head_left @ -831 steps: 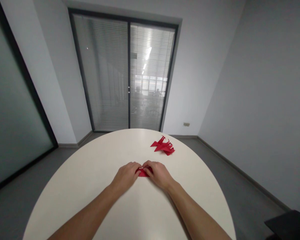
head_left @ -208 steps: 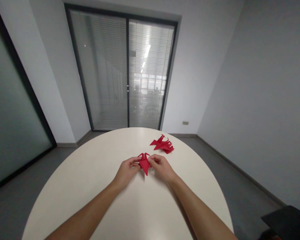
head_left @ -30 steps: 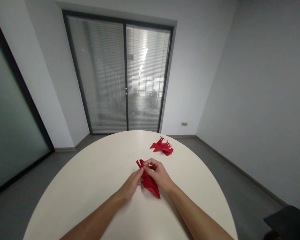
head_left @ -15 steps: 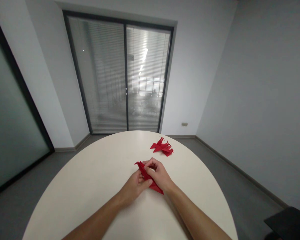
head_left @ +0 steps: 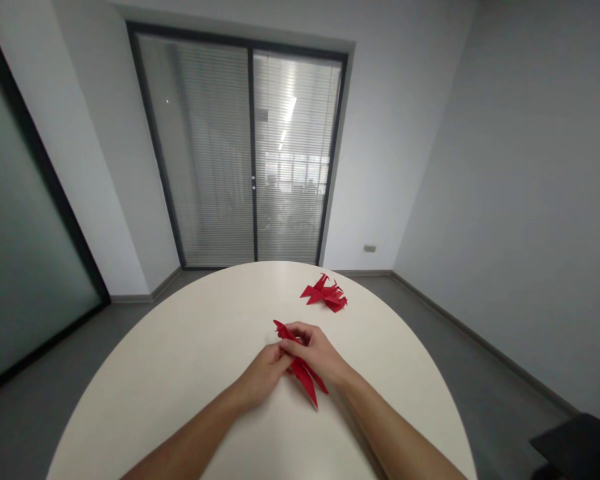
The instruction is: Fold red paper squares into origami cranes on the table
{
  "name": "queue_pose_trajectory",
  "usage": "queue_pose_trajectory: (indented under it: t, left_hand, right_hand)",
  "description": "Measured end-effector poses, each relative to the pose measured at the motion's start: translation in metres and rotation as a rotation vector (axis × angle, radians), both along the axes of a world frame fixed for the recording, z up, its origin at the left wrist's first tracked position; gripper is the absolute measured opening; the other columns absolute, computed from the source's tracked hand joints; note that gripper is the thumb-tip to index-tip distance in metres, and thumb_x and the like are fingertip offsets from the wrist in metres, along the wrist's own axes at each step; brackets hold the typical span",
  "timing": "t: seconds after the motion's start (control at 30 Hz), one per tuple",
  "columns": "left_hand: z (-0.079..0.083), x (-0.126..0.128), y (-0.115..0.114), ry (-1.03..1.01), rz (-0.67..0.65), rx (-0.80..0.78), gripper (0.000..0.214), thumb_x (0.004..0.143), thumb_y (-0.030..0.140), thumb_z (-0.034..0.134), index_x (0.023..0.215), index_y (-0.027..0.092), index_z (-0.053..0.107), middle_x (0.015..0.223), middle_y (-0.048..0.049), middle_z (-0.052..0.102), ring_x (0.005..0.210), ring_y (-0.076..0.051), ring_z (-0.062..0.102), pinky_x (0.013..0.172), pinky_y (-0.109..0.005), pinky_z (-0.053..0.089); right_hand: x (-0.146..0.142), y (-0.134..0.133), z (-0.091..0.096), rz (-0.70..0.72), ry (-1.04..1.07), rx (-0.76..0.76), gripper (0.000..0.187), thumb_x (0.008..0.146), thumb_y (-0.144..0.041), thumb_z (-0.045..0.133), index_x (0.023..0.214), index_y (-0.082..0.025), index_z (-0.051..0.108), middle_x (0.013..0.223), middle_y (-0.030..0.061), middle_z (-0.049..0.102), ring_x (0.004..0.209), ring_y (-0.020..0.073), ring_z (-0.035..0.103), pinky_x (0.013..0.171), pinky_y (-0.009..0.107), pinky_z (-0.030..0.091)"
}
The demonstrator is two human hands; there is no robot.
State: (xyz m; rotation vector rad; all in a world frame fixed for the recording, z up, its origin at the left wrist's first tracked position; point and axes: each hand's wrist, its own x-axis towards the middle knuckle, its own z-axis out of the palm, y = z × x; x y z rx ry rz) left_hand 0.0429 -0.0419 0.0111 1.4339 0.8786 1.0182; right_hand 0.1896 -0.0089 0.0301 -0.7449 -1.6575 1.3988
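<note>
A red origami crane (head_left: 305, 378) is held between my two hands just above the table. Its two pointed flaps spread toward me, and a narrow folded tip sticks out at the far left end. My left hand (head_left: 266, 373) pinches it from the left, with the fingertips partly hidden behind the paper. From the right, my right hand (head_left: 316, 350) is closed on the same piece, its thumb across the near face and meeting the left thumb. The fold's middle is covered by the fingers.
Several finished red paper cranes (head_left: 325, 295) lie grouped on the far right of the round, cream-coloured table (head_left: 180, 360). A dark chair (head_left: 580, 443) stands at the lower right. Beyond the table are glass doors with blinds (head_left: 250, 160).
The crane has turned in my hands; its near flaps have come apart into two points. My left thumb has shifted up beside my right thumb.
</note>
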Motion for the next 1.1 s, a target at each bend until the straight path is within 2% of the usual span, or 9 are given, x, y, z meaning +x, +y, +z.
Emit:
queue_pose_trajectory:
  t: [0.13, 0.3, 0.37, 0.47, 0.6, 0.7, 0.8, 0.97, 1.1]
  left_hand:
    - [0.002, -0.002, -0.001, 0.049, 0.03, 0.017, 0.038, 0.086, 0.05, 0.062, 0.076, 0.014, 0.065, 0.067, -0.0017, 0.063, 0.065, -0.016, 0.053, 0.065, -0.028, 0.042]
    - [0.012, -0.002, -0.008, 0.043, -0.031, 0.028, 0.035, 0.085, 0.049, 0.065, 0.077, 0.014, 0.065, 0.07, -0.0033, 0.066, 0.065, -0.017, 0.058, 0.067, -0.028, 0.045]
    - [0.016, -0.002, -0.012, 0.049, -0.089, 0.004, 0.037, 0.086, 0.049, 0.063, 0.077, 0.014, 0.068, 0.072, -0.0054, 0.069, 0.068, -0.019, 0.062, 0.073, -0.031, 0.048]
    - [0.017, -0.001, -0.013, 0.073, -0.091, -0.018, 0.038, 0.086, 0.049, 0.062, 0.077, 0.013, 0.072, 0.074, -0.0076, 0.072, 0.07, -0.022, 0.065, 0.074, -0.032, 0.049]
    - [0.011, -0.003, -0.004, 0.033, 0.121, 0.04, 0.039, 0.084, 0.05, 0.064, 0.077, 0.013, 0.073, 0.071, -0.0069, 0.073, 0.065, -0.022, 0.064, 0.066, -0.03, 0.048]
    - [0.01, -0.007, 0.005, -0.065, 0.277, 0.085, 0.037, 0.08, 0.049, 0.068, 0.083, 0.014, 0.075, 0.08, -0.0085, 0.076, 0.073, -0.024, 0.068, 0.073, -0.032, 0.052]
    - [0.011, -0.01, 0.008, -0.107, 0.354, 0.114, 0.036, 0.081, 0.048, 0.067, 0.087, 0.014, 0.075, 0.085, -0.0095, 0.077, 0.08, -0.025, 0.07, 0.076, -0.033, 0.053]
    - [0.006, -0.004, 0.006, -0.138, 0.401, 0.171, 0.029, 0.08, 0.039, 0.072, 0.097, 0.015, 0.073, 0.102, -0.0122, 0.076, 0.099, -0.027, 0.07, 0.091, -0.036, 0.052]
    - [-0.002, 0.003, 0.007, -0.233, 0.43, 0.086, 0.043, 0.071, 0.032, 0.079, 0.107, 0.014, 0.066, 0.113, -0.0152, 0.073, 0.102, -0.028, 0.07, 0.092, -0.039, 0.052]
  right_hand:
    - [-0.002, -0.001, 0.002, -0.039, 0.048, -0.015, 0.028, 0.078, -0.044, 0.077, 0.081, -0.016, 0.07, 0.073, 0.001, 0.067, 0.066, 0.0144, 0.058, 0.066, 0.028, 0.045]
    - [-0.001, 0.004, 0.005, -0.203, 0.1, 0.014, 0.034, 0.074, -0.049, 0.079, 0.076, -0.017, 0.069, 0.066, -0.001, 0.063, 0.06, 0.0131, 0.052, 0.06, 0.027, 0.042]
    - [0.001, 0.007, 0.004, -0.25, 0.121, -0.004, 0.034, 0.074, -0.051, 0.078, 0.076, -0.018, 0.069, 0.066, -0.0015, 0.061, 0.061, 0.0135, 0.052, 0.062, 0.028, 0.044]
    - [0.003, 0.007, 0.004, -0.284, 0.157, -0.052, 0.035, 0.077, -0.053, 0.075, 0.076, -0.019, 0.067, 0.068, -0.0017, 0.06, 0.065, 0.0144, 0.054, 0.064, 0.028, 0.046]
    - [0.004, 0.003, 0.006, -0.194, 0.091, -0.025, 0.035, 0.08, -0.053, 0.072, 0.094, -0.021, 0.068, 0.084, 0.0017, 0.066, 0.079, 0.0181, 0.061, 0.071, 0.031, 0.05]
    - [0.004, 0.0, 0.007, -0.061, -0.028, 0.041, 0.048, 0.075, -0.045, 0.08, 0.115, -0.023, 0.065, 0.107, 0.0059, 0.07, 0.096, 0.0221, 0.064, 0.081, 0.035, 0.053]
    - [0.003, 0.0, 0.004, -0.016, -0.066, 0.108, 0.043, 0.077, -0.041, 0.079, 0.114, -0.022, 0.066, 0.112, 0.0071, 0.071, 0.1, 0.0228, 0.065, 0.089, 0.037, 0.052]
    - [0.003, 0.007, 0.0, -0.196, -0.064, 0.151, 0.03, 0.08, -0.042, 0.074, 0.1, -0.019, 0.071, 0.097, 0.0077, 0.074, 0.09, 0.0225, 0.067, 0.081, 0.036, 0.052]
    - [0.002, 0.009, -0.004, -0.277, -0.06, 0.16, 0.03, 0.082, -0.045, 0.071, 0.092, -0.017, 0.07, 0.088, 0.0073, 0.073, 0.078, 0.0202, 0.065, 0.073, 0.033, 0.05]
